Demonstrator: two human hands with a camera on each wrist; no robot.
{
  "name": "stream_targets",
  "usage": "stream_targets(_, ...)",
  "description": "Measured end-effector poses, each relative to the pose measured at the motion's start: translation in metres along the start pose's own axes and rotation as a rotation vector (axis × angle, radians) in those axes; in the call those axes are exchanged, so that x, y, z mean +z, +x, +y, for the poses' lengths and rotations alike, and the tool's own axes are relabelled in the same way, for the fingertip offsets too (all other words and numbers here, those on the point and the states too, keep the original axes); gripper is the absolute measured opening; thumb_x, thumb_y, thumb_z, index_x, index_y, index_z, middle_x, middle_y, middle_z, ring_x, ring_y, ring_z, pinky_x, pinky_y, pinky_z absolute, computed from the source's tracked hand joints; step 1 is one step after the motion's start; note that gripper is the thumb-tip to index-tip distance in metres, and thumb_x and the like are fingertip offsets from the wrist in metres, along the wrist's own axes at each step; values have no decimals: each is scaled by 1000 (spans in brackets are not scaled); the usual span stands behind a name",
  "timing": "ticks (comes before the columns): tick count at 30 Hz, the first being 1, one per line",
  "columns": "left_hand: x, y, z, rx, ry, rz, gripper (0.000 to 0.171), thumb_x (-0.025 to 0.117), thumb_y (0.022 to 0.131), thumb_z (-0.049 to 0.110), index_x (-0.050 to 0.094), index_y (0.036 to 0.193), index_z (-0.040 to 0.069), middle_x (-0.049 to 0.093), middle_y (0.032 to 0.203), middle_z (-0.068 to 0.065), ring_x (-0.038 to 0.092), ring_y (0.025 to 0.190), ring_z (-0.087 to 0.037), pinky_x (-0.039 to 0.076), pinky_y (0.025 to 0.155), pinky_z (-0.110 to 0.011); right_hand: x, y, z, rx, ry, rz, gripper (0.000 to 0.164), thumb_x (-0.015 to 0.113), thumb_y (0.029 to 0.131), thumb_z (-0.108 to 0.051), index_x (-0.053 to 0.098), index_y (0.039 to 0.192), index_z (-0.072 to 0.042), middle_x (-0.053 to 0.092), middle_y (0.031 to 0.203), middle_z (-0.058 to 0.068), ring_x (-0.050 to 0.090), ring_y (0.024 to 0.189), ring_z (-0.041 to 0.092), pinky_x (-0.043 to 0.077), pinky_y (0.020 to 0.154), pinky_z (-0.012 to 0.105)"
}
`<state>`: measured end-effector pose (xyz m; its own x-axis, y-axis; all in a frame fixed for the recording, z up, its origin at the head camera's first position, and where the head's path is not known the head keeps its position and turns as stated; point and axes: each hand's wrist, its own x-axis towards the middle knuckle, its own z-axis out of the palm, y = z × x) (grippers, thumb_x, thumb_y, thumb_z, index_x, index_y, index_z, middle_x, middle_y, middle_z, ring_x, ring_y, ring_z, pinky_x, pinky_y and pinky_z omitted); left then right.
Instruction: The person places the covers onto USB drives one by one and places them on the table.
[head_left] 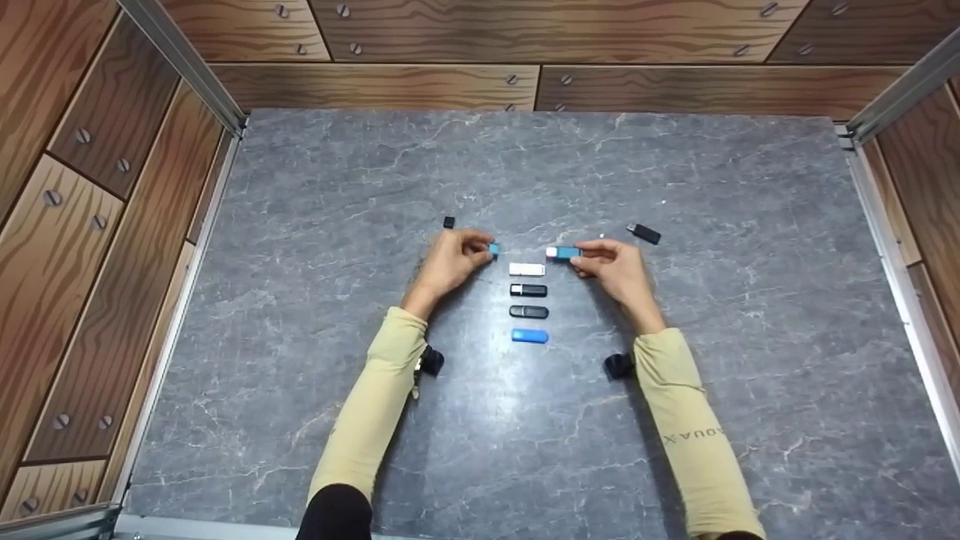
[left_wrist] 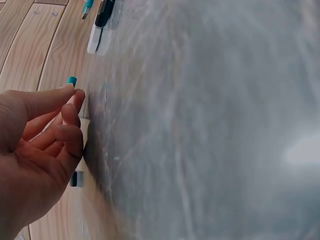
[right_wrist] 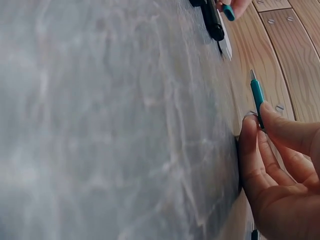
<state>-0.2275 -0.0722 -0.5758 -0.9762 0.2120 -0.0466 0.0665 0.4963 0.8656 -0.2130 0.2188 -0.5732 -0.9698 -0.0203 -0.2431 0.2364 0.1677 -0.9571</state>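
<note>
Between thumb and fingertips my left hand (head_left: 450, 259) pinches a small teal cap (head_left: 493, 249); it pokes out past the fingertips in the left wrist view. Opposite, my right hand (head_left: 616, 268) pinches a teal USB stick (head_left: 564, 253) by its rear end, its bare metal plug (right_wrist: 252, 75) pointing left toward the cap. A gap separates cap and stick. Below the gap lies a column of USB sticks: a white one (head_left: 527, 269), a black one with a pale end (head_left: 529, 290), another black one (head_left: 529, 312) and a blue one (head_left: 529, 336).
A loose black cap (head_left: 449, 222) lies just beyond the left hand. Past the right hand rests an uncapped black USB stick (head_left: 643, 234). Wood-patterned walls (head_left: 420, 86) and metal rails (head_left: 911, 315) border the grey marbled tabletop (head_left: 360, 172).
</note>
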Motion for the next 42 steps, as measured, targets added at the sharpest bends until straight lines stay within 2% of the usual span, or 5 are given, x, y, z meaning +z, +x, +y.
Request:
stream_targets(8,6,3,2,-7,-12,3,24,80,92,8,77,115,1,81,103,-17,56,71,-3,44,66,-15,5,4,0,-11,27,-26,38,74,94,5,64,128,18,72,79,-12,71,65,3,62,67,20)
stream_targets(15,9,4,3,-20,-28,-18,24,80,93,8,77,115,0,81,103,-17,58,70,-3,45,64,-15,11,6,2,-10,68,-45,38,72,94,7,63,129,19,74,81,-6,73,66,6,63,68,21)
stream_targets(21,11,6,3,-33,-69,-45,23,79,93,6,77,114,-3,81,106,-20,59,68,-2,47,63,-14,19,9,3,-21,53,-45,37,73,93,9,65,127,18,74,80,-6,72,65,5,62,66,20)
stream_targets(28,13,8,5,-25,-83,-56,21,78,92,2,76,112,-6,80,106,-23,60,67,-2,50,61,-14,29,11,-2,-9,-24,-35,36,76,92,5,68,126,15,77,86,1,69,64,4,60,63,19)
stream_targets(42,16,11,12,-3,-54,-66,22,78,92,2,77,113,-4,81,105,-21,66,70,-9,54,62,-17,37,10,-7,-68,-235,28,30,83,90,-7,78,118,2,81,104,18,60,66,-3,48,58,14)
